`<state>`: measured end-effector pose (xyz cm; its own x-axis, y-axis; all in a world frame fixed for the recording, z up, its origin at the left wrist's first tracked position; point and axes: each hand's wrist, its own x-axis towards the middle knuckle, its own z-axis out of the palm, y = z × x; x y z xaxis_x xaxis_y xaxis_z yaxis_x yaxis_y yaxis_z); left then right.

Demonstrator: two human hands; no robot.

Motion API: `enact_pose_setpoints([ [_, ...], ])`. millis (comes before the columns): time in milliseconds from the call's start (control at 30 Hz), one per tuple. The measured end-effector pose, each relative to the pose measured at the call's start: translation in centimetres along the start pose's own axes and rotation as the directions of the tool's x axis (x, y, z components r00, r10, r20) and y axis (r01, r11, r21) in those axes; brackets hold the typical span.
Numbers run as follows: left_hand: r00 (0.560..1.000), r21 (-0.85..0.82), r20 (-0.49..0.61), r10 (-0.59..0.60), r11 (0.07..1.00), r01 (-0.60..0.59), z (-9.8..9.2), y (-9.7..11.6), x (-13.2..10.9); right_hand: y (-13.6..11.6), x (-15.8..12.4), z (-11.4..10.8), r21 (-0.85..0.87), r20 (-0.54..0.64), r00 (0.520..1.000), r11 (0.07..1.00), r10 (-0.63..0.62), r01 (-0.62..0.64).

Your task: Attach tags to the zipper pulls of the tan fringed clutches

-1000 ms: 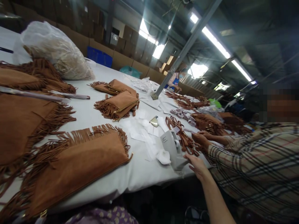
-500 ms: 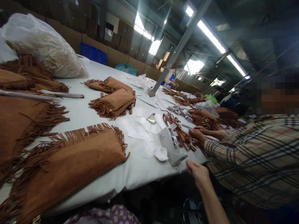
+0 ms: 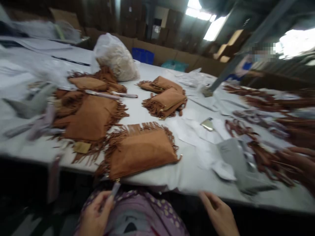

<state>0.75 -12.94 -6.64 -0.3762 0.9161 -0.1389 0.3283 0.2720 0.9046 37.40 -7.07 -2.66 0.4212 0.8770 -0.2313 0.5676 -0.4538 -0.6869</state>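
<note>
A brown fringed suede-like pouch (image 3: 145, 150) lies at the table's front edge, its zipper along the near side. By its lower left corner, my left hand (image 3: 97, 209) pinches a small pale strip (image 3: 116, 188) that meets the gold zipper end; whether the two are joined is blurred. My right hand (image 3: 219, 211) is just off the table edge, fingers slightly curled and apart, with nothing visible in it. Nearest to it on the table are white paper scraps (image 3: 225, 170) and a grey tape dispenser (image 3: 236, 160).
More fringed pouches (image 3: 91, 118) are piled at the left, others (image 3: 169, 98) behind. A plastic bag (image 3: 115, 57) stands farther back. A phone (image 3: 208, 124) lies among papers. At the right, a co-worker's hand (image 3: 299, 160) is over brown straps (image 3: 265, 157). A post (image 3: 228, 70) rises from the table.
The view has swung left, bringing my left hand with the pale strip into sight. My right hand has come away from beside the tape dispenser.
</note>
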Motion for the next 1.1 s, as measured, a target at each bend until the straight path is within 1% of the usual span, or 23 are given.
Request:
enact_pose_setpoints([
  [33, 1.000, 0.011, 0.006, 0.003, 1.000, -0.003, -0.2, -0.1, 0.2, -2.1, -1.3, 2.7, 0.048, 0.159, 0.984, 0.997, -0.074, 0.067],
  [67, 1.000, 0.018, 0.003, 0.021, 1.000, -0.021, -0.3, -0.2, 0.4, -4.3, -2.8, 5.1, 0.099, 0.305, 0.939, 0.986, -0.160, 0.135],
  [100, 0.999, 0.038, 0.001, 0.036, 0.999, -0.036, -0.3, -0.3, 0.7, -6.4, -4.3, 7.3, 0.155, 0.428, 0.870, 0.968, -0.246, 0.197],
  [133, 0.998, 0.070, -0.005, 0.055, 0.996, -0.054, -0.3, -0.3, 0.9, -8.3, -5.8, 9.1, 0.214, 0.524, 0.787, 0.945, -0.326, 0.249],
  [167, 0.996, 0.103, -0.014, 0.084, 0.991, -0.082, -0.3, -0.3, 1.0, -9.9, -7.1, 10.7, 0.264, 0.584, 0.711, 0.920, -0.391, 0.289],
  [200, 0.992, 0.138, -0.025, 0.122, 0.983, -0.118, -0.2, -0.3, 1.0, -11.3, -8.2, 12.0, 0.306, 0.609, 0.661, 0.899, -0.438, 0.314],
  [233, 0.985, 0.168, -0.038, 0.169, 0.973, -0.161, -0.1, -0.4, 0.9, -12.3, -9.1, 13.2, 0.337, 0.622, 0.625, 0.882, -0.471, 0.329],
  [267, 0.975, 0.191, -0.052, 0.216, 0.960, -0.203, -0.1, -0.5, 0.8, -13.1, -9.6, 14.3, 0.358, 0.626, 0.607, 0.872, -0.490, 0.335],
  [300, 0.964, 0.206, -0.060, 0.261, 0.948, -0.244, 0.0, -0.6, 0.6, -13.5, -9.9, 15.3, 0.369, 0.626, 0.602, 0.868, -0.496, 0.333],
  [367, 0.946, 0.208, -0.044, 0.321, 0.929, -0.305, 0.1, -0.8, 0.4, -13.9, -9.9, 16.9, 0.365, 0.627, 0.611, 0.875, -0.484, 0.319],
  [467, 0.944, 0.177, -0.022, 0.328, 0.931, -0.320, 0.1, -0.9, 0.3, -13.7, -9.3, 18.6, 0.329, 0.623, 0.644, 0.895, -0.445, 0.301],
  [567, 0.959, 0.145, -0.023, 0.282, 0.950, -0.276, 0.0, -0.8, 0.4, -13.5, -9.0, 19.6, 0.290, 0.622, 0.671, 0.915, -0.403, 0.280],
  [633, 0.974, 0.111, 0.014, 0.227, 0.967, -0.227, -0.1, -0.5, 0.4, -13.5, -8.9, 19.9, 0.264, 0.624, 0.694, 0.933, -0.360, 0.246],
  [700, 0.987, 0.064, 0.062, 0.148, 0.986, -0.151, -0.4, -0.2, 0.3, -13.4, -8.8, 20.0, 0.249, 0.621, 0.724, 0.951, -0.300, 0.182],
  [733, 0.991, 0.038, 0.084, 0.106, 0.993, -0.110, -0.5, 0.0, 0.2, -13.4, -8.7, 20.0, 0.253, 0.630, 0.728, 0.958, -0.270, 0.136],
  [767, 0.992, 0.006, 0.100, 0.070, 0.997, -0.071, -0.6, 0.2, 0.2, -13.4, -8.6, 20.0, 0.272, 0.648, 0.719, 0.958, -0.253, 0.092],
  [800, 0.993, -0.036, 0.114, 0.037, 0.999, -0.033, -0.7, 0.4, 0.2, -13.5, -8.5, 19.9, 0.304, 0.670, 0.697, 0.951, -0.254, 0.054],
  [900, 0.990, -0.223, 0.132, -0.053, 0.971, 0.082, -0.8, 0.8, 0.6, -13.8, -8.5, 19.7, 0.409, 0.719, 0.615, 0.913, -0.324, 0.003],
  [933, 0.982, -0.308, 0.149, -0.113, 0.939, 0.155, -0.8, 0.7, 0.8, -14.0, -8.6, 19.7, 0.432, 0.721, 0.602, 0.902, -0.343, -0.004],
  [967, 0.964, -0.401, 0.186, -0.192, 0.881, 0.253, -0.6, 0.7, 1.1, -14.1, -8.6, 19.7, 0.443, 0.719, 0.601, 0.896, -0.348, -0.011],
  [1000, 0.930, -0.489, 0.242, -0.278, 0.792, 0.364, -0.4, 0.5, 1.3, -14.1, -8.7, 19.7, 0.445, 0.718, 0.605, 0.895, -0.344, -0.018],
  [1033, 0.884, -0.564, 0.307, -0.353, 0.681, 0.468, -0.2, 0.4, 1.6, -14.1, -8.7, 19.8, 0.442, 0.714, 0.612, 0.897, -0.339, -0.019],
  [1100, 0.797, -0.646, 0.426, -0.429, 0.472, 0.600, 0.2, 0.0, 1.9, -13.9, -8.7, 20.0, 0.419, 0.697, 0.637, 0.908, -0.331, 0.013],
])
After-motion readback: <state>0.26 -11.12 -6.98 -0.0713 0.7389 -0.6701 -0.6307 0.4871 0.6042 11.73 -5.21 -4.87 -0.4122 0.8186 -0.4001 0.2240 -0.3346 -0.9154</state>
